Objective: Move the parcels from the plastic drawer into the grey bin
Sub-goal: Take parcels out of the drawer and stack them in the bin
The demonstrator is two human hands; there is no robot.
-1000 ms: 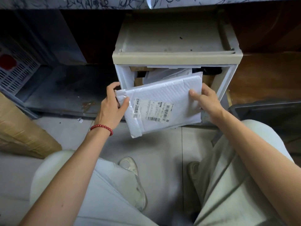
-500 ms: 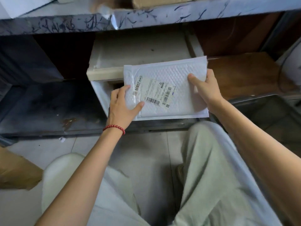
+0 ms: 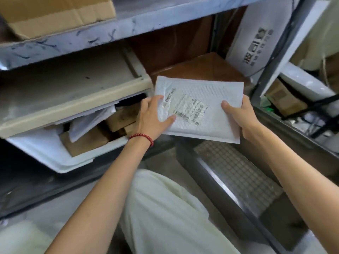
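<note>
Sitting under a marbled shelf (image 3: 146,24), plastic drawer (image 3: 45,153) near grey bin (image 3: 238,171).

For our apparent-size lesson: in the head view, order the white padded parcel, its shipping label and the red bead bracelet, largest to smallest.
1. white padded parcel
2. shipping label
3. red bead bracelet
None look alike.

Soft, dim indoor light, brighter toward the upper right; motion blur throughout, wide-angle bending at edges.
</note>
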